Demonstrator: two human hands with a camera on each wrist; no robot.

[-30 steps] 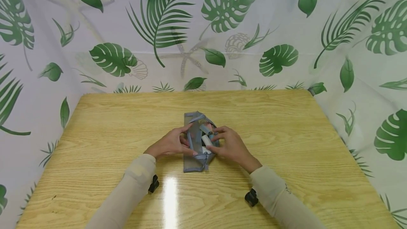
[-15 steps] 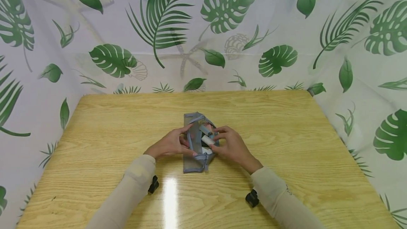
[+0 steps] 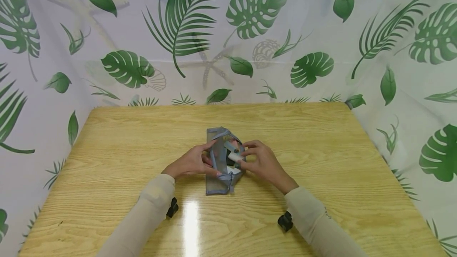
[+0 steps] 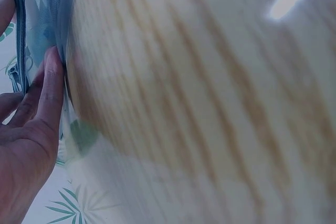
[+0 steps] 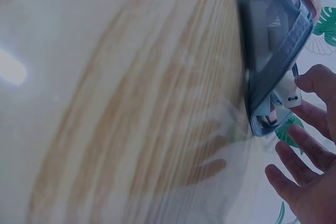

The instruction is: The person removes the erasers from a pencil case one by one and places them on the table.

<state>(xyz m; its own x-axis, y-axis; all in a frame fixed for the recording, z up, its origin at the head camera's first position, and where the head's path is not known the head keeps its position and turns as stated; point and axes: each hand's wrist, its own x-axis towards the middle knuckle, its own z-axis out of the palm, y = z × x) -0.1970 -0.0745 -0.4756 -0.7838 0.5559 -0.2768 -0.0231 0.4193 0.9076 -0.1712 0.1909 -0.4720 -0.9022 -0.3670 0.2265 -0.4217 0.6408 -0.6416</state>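
Note:
A grey-blue mesh zip pouch (image 3: 216,189) lies on the table with its zipped mouth spread apart. My left hand (image 3: 191,162) grips its left side, thumb near the close end and index finger toward the far end. In the left wrist view, fingers of that hand (image 4: 31,129) press against the mesh. My right hand (image 3: 264,165) pinches a small white block (image 3: 235,157) between thumb and fingers at the pouch's mouth. The right wrist view shows a small dark mark on this white block (image 5: 287,90). Several small items, one a light blue piece (image 3: 230,145), fill the pouch.
The wooden tabletop (image 3: 125,142) reaches back to a leaf-print sheet (image 3: 228,78), which also hangs at both sides. A black wrist mount (image 3: 172,208) sits at the left wrist and another black mount (image 3: 285,221) at the right.
My right hand has swung the white block from steeply slanted to nearly level and drawn it slightly right and up toward the pouch's right edge. My left hand has stayed in place.

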